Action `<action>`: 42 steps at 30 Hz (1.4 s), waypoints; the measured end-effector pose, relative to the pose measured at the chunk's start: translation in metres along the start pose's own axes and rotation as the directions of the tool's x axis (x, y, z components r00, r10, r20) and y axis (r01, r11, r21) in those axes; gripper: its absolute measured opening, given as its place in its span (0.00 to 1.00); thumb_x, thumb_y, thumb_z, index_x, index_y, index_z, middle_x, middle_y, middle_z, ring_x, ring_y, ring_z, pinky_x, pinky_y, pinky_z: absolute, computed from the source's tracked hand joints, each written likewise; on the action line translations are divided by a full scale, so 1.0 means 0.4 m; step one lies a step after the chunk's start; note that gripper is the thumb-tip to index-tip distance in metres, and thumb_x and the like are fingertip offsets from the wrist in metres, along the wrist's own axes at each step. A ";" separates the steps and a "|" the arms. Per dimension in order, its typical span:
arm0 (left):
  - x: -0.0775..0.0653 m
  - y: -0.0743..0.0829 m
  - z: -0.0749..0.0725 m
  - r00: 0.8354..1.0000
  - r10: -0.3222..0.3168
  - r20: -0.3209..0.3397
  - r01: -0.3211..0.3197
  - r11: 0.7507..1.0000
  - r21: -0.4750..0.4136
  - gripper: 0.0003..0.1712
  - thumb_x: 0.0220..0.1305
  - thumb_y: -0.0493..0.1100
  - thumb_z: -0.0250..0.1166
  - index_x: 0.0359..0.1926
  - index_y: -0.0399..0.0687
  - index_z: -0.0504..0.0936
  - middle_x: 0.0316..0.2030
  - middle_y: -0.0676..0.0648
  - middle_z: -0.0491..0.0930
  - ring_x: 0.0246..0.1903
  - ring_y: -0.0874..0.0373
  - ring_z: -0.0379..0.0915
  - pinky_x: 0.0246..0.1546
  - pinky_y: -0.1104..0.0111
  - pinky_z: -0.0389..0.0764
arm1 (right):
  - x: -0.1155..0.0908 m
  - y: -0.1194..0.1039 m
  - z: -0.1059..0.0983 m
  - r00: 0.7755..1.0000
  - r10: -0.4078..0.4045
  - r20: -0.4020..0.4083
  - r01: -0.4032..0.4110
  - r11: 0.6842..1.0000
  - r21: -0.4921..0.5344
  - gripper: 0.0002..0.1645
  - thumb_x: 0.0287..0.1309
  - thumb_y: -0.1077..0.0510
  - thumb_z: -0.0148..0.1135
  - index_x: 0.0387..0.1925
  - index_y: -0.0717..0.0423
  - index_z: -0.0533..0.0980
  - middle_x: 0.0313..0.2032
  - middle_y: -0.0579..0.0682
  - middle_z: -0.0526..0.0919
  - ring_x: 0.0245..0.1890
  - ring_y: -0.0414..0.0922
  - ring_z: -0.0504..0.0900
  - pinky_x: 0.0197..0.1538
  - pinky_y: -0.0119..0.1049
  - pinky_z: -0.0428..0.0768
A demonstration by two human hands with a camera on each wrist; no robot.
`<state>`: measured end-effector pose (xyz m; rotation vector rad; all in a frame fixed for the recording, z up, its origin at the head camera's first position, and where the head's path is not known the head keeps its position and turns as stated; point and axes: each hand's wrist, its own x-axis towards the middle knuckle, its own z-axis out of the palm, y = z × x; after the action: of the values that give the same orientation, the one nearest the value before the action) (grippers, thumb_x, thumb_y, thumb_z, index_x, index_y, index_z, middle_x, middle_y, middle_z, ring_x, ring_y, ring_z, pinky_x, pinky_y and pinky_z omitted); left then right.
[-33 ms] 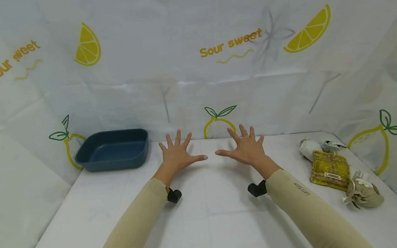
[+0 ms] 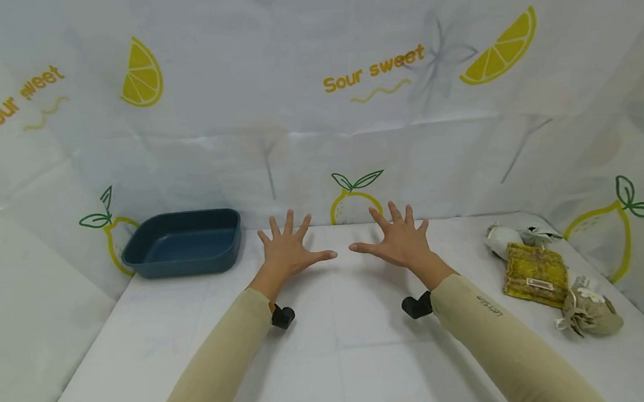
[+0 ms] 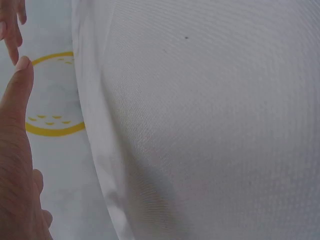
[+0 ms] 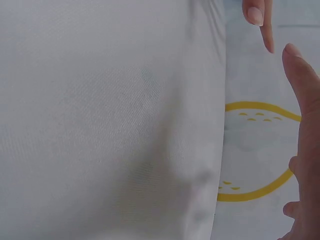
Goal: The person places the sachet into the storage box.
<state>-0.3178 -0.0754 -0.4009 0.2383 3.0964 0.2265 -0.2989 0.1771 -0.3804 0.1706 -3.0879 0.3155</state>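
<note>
My left hand reaches out over the white table with fingers spread and nothing held. Mirroring it, my right hand has its fingers fanned wide and is also bare of any object. The two thumbs point at each other across a small gap. To the left of the left hand stands a dark blue rectangular basin. Well to the right of the right hand lie a yellow-brown woven square pouch, a beige cloth drawstring bag with a white flower, and a whitish cloth bundle.
White cloth covers the table. Behind it hangs a white curtain printed with lemons and lettering, which also closes off both sides. A black wrist mount sits under the left sleeve, another under the right.
</note>
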 end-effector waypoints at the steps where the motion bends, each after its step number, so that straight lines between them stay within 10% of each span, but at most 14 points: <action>1: 0.000 0.000 -0.001 1.000 0.000 0.001 0.000 1.000 -0.002 0.66 0.49 0.90 0.51 0.81 0.73 0.37 0.82 0.46 0.28 0.79 0.30 0.23 0.72 0.29 0.36 | 0.000 0.000 -0.001 1.000 0.001 -0.001 -0.001 1.000 0.001 0.67 0.48 0.12 0.50 0.81 0.39 0.47 0.81 0.63 0.42 0.78 0.74 0.37 0.68 0.82 0.43; 21: -0.010 -0.018 -0.004 1.000 -0.013 -0.003 0.013 1.000 0.006 0.68 0.47 0.90 0.52 0.81 0.71 0.37 0.82 0.46 0.28 0.79 0.31 0.22 0.73 0.30 0.34 | -0.005 -0.003 -0.004 1.000 0.006 -0.013 -0.005 1.000 0.016 0.68 0.47 0.10 0.48 0.81 0.40 0.47 0.80 0.64 0.42 0.78 0.74 0.37 0.67 0.82 0.43; 28: -0.086 -0.070 -0.022 0.994 0.069 -0.082 -0.069 0.998 0.004 0.64 0.53 0.87 0.53 0.82 0.67 0.42 0.82 0.44 0.35 0.80 0.33 0.26 0.75 0.33 0.35 | -0.021 -0.023 0.010 0.999 -0.030 -0.030 0.035 0.984 0.177 0.63 0.53 0.16 0.52 0.81 0.42 0.49 0.80 0.65 0.47 0.79 0.70 0.45 0.71 0.76 0.52; 36: -0.166 -0.257 -0.057 0.949 0.105 -0.297 -0.155 0.976 -0.152 0.47 0.76 0.70 0.43 0.82 0.49 0.43 0.81 0.37 0.46 0.80 0.36 0.36 0.76 0.36 0.38 | -0.009 -0.102 0.033 0.996 -0.077 -0.051 0.092 0.886 0.455 0.59 0.58 0.21 0.55 0.81 0.41 0.48 0.80 0.60 0.48 0.80 0.63 0.50 0.74 0.67 0.58; 42: -0.232 -0.396 -0.061 0.860 -0.019 -0.510 -0.092 0.977 -0.193 0.40 0.76 0.55 0.56 0.77 0.38 0.56 0.74 0.28 0.59 0.74 0.28 0.51 0.70 0.31 0.51 | -0.005 -0.197 0.073 0.992 -0.124 -0.040 0.123 0.798 0.590 0.57 0.61 0.24 0.56 0.82 0.37 0.44 0.81 0.52 0.49 0.81 0.57 0.48 0.78 0.61 0.53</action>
<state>-0.2510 -0.2482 -0.3984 0.2679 3.5464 0.7308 -0.2885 0.0948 -0.3935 0.3819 -2.8398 1.2650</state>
